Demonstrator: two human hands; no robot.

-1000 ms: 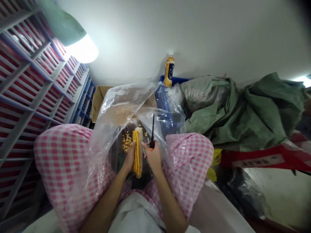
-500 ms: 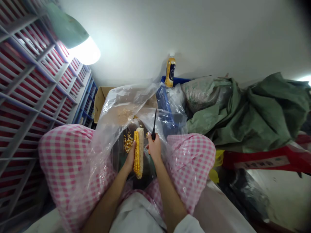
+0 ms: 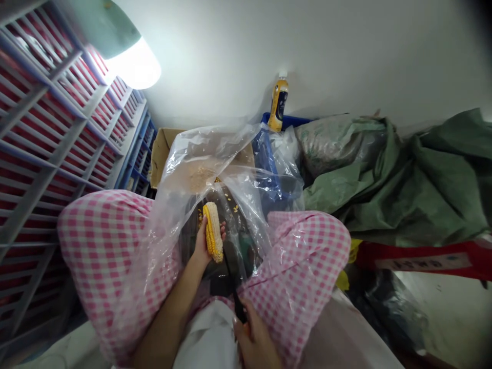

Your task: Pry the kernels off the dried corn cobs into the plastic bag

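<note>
My left hand point(image 3: 200, 243) grips a corn cob point(image 3: 213, 231) between my knees, over a clear plastic bag point(image 3: 192, 174). The cob is tilted, partly stripped, with yellow kernels along its left side. Loose kernels point(image 3: 230, 200) lie inside the bag just beyond it. My right hand point(image 3: 254, 337) is low near my lap, closed on a thin black pointed tool point(image 3: 231, 279) whose tip points up toward the cob's lower end. Pink checked trouser legs point(image 3: 103, 246) flank the bag.
A cardboard box point(image 3: 161, 154) and a blue crate point(image 3: 269, 169) stand behind the bag, with an orange bottle point(image 3: 279, 105) against the wall. Green sacks point(image 3: 403, 184) pile at the right. Red-and-white stacked crates point(image 3: 54, 128) fill the left.
My right hand has pulled the black tool back from beside the cob's top down to my lap. The left hand has tilted the cob and lifted it slightly.
</note>
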